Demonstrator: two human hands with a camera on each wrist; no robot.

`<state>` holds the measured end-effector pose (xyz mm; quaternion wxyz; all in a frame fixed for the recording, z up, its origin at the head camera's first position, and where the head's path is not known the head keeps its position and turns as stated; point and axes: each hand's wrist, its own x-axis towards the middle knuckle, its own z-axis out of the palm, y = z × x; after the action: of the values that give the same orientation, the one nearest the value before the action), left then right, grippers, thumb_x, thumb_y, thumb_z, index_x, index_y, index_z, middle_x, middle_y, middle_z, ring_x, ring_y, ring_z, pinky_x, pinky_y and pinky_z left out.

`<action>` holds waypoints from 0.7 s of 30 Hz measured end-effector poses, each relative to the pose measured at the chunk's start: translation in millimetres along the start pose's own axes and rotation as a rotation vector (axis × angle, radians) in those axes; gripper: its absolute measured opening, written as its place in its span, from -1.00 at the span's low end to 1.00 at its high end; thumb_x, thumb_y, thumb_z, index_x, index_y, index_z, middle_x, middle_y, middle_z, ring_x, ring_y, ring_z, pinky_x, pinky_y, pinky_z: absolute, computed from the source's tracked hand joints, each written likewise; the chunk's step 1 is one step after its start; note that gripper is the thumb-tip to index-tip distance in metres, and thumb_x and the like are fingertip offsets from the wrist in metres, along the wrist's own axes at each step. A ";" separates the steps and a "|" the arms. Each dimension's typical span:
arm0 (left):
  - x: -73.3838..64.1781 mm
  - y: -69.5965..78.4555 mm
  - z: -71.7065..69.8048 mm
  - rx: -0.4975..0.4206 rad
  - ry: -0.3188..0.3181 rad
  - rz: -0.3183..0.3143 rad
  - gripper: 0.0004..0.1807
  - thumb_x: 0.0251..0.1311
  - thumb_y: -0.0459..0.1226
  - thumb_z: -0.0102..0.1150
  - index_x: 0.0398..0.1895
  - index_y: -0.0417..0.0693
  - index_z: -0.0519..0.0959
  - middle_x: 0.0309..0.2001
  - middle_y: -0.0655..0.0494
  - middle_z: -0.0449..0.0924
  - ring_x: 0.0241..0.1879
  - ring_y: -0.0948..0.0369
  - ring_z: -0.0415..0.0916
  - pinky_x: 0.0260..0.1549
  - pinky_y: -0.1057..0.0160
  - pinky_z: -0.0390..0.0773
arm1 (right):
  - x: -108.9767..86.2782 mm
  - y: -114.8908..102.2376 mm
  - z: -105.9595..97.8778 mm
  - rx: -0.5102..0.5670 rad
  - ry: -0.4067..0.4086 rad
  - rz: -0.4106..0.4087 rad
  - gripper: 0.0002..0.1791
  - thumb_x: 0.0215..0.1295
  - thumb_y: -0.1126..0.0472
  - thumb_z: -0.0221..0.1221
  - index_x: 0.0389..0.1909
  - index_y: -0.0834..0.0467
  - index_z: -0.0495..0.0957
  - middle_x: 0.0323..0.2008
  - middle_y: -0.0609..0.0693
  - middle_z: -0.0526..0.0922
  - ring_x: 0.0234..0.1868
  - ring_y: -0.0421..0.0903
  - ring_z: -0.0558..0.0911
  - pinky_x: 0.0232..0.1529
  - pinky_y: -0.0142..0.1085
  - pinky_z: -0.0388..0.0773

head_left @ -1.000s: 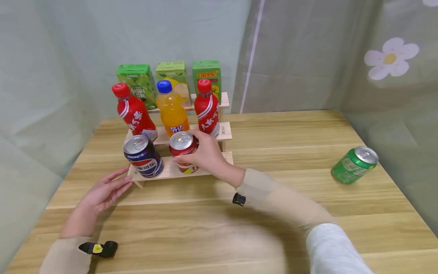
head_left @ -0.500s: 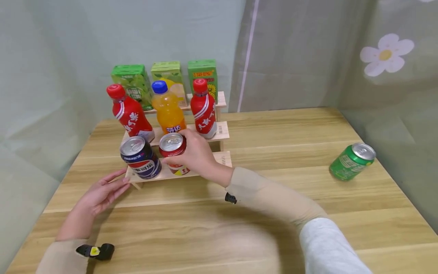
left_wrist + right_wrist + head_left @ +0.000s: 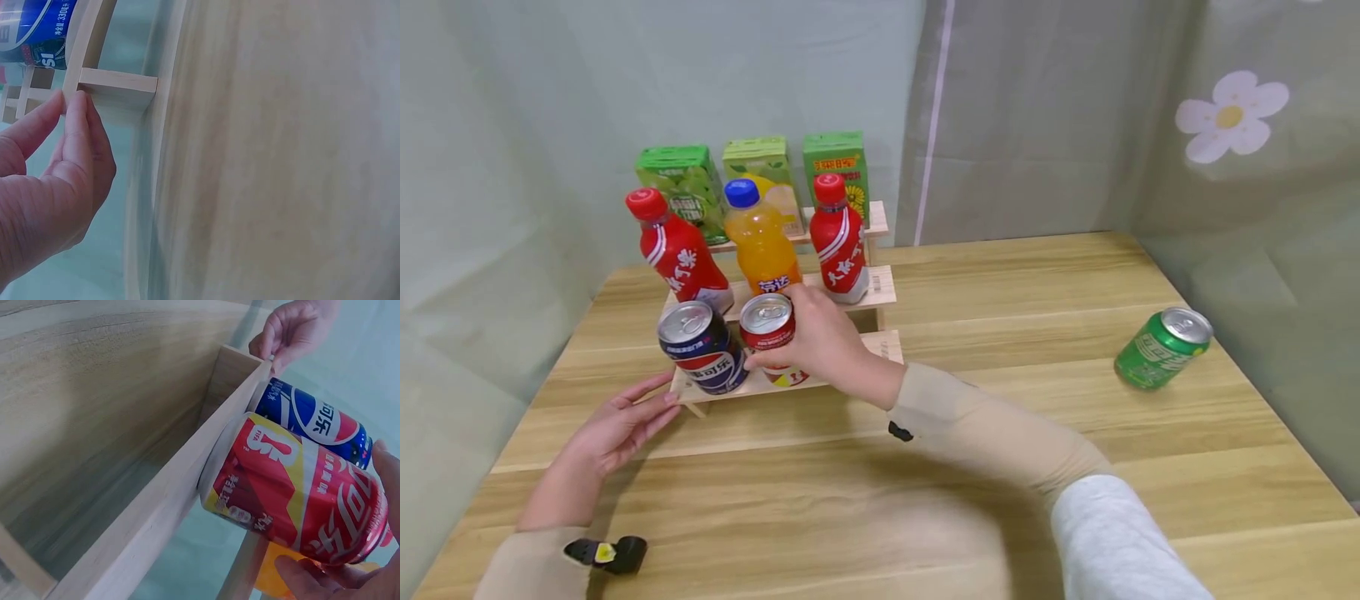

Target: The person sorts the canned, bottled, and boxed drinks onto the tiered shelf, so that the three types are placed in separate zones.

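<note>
My right hand (image 3: 829, 337) grips a red cola can (image 3: 767, 321), which stands upright on the lowest step of a tiered wooden rack (image 3: 886, 343). In the right wrist view the thumb and fingers curl round the upper part of the cola can (image 3: 281, 487), and its base is at the step. Just left of it stands a dark blue Pepsi can (image 3: 703, 350); the two are close together. My left hand (image 3: 625, 425) is at the rack's left end. The left wrist view shows its thumb and fingers pinching the step's edge, below the Pepsi can (image 3: 34, 28).
On the middle step stand two red bottles (image 3: 681, 258) (image 3: 840, 242) with an orange soda bottle (image 3: 762, 242) between them. Three green drink cartons line the top step. A green can (image 3: 1163, 350) stands far right on the wooden table (image 3: 1000, 292). Curtains hang behind.
My right hand has slid the red cola can left along the lowest step, closer to the Pepsi can. The left hand keeps its hold on the rack. The head view has shifted slightly.
</note>
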<state>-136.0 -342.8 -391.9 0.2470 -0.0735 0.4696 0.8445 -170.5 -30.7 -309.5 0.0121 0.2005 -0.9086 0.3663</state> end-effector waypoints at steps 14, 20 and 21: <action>11.1 -5.1 1.2 -0.007 -0.013 0.001 -0.58 0.34 -0.55 -0.12 -0.13 0.02 0.69 -0.17 0.09 0.62 -0.17 0.17 0.66 -0.05 0.31 0.66 | -31.8 32.2 -40.9 -0.106 0.092 -0.067 -0.07 -0.11 -0.10 0.47 0.26 0.18 0.30 0.14 0.10 0.45 0.06 -0.02 0.47 0.02 -0.21 0.62; 7.4 -4.4 -4.3 -0.049 -0.066 0.001 -0.57 0.35 -0.57 -0.16 -0.11 -0.01 0.69 -0.16 0.07 0.64 -0.15 0.15 0.66 -0.04 0.29 0.66 | -51.1 52.4 -62.0 -0.154 0.195 -0.124 -0.11 -0.09 -0.05 0.48 0.24 0.22 0.33 0.09 0.15 0.48 0.06 0.03 0.50 -0.05 -0.13 0.66; 5.9 -3.6 -5.1 -0.053 -0.073 0.003 -0.56 0.35 -0.57 -0.17 -0.11 -0.01 0.69 -0.16 0.06 0.64 -0.15 0.15 0.66 -0.05 0.29 0.66 | -54.5 55.8 -65.3 -0.166 0.211 -0.121 -0.11 -0.10 -0.05 0.48 0.24 0.22 0.34 0.09 0.16 0.48 0.06 0.04 0.50 -0.05 -0.12 0.66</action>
<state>-140.0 -343.4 -399.5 0.2608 -0.0485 0.4378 0.8590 -149.4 68.8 -307.8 0.1459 0.2137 -0.9157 0.3076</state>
